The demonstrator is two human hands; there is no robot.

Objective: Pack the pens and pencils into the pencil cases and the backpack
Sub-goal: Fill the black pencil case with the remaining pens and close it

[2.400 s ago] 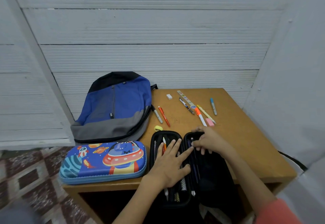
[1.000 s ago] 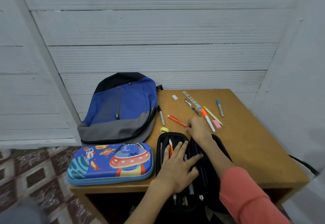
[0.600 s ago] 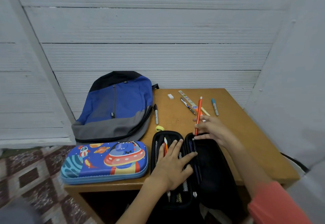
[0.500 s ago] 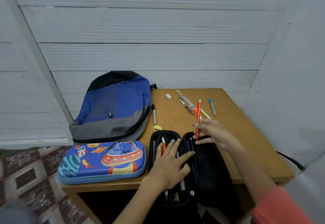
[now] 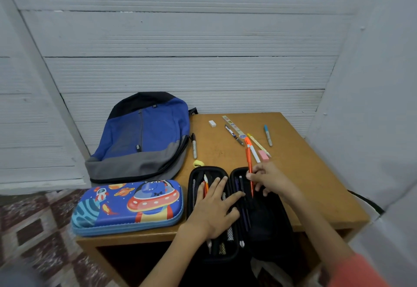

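Observation:
An open black pencil case (image 5: 268,223) lies at the table's front edge with several pens inside. My left hand (image 5: 214,207) rests flat on its left half, fingers spread. My right hand (image 5: 269,179) pinches an orange pen (image 5: 249,162) that points down into the case's right half. A closed blue space-print pencil case (image 5: 126,205) sits to the left. Behind it lies a blue and grey backpack (image 5: 142,138). Loose on the table are a grey marker (image 5: 194,145), a dark pen (image 5: 234,134), a white-orange pen (image 5: 252,151), a yellow pencil (image 5: 258,143) and a blue pen (image 5: 268,135).
A ruler (image 5: 233,126), a white eraser (image 5: 212,123), a pink eraser (image 5: 263,155) and a yellow sharpener (image 5: 198,163) lie on the wooden table (image 5: 316,185). White slatted walls close in behind and on the right. Tiled floor shows at the left.
My right hand picked the orange pen off the table, raised it upright, and has lowered its tip into the black case's right half. My left hand stayed on the case.

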